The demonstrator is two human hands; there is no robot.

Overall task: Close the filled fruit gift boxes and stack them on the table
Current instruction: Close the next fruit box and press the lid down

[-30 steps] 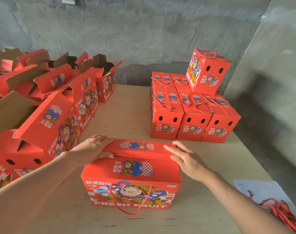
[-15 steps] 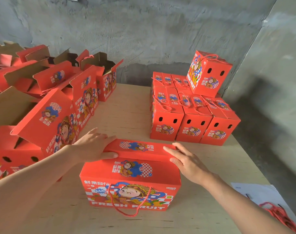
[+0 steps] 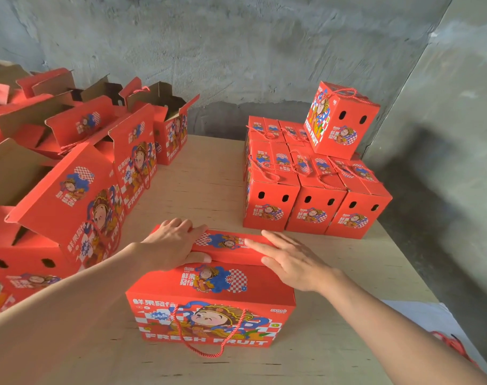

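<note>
**Table load**

Pale plywood table (image 3: 209, 187). Near centre: one red gift box (image 3: 209, 309), flaps down. Far right: block of closed boxes (image 3: 314, 201) packed touching, one extra box (image 3: 339, 120) on top. Left edge: row of open boxes (image 3: 78, 195), flaps up. Near right corner: white sheet (image 3: 428, 318), red cords (image 3: 453, 345).

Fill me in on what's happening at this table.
A person is closing a red fruit gift box at the near edge of the wooden table. The left hand and right hand both lie flat on its far top flap, pressing it down; the near flap is already folded. To the right stands a stack of closed boxes, with one more box set on top. To the left, open boxes wait with their flaps up.
</note>
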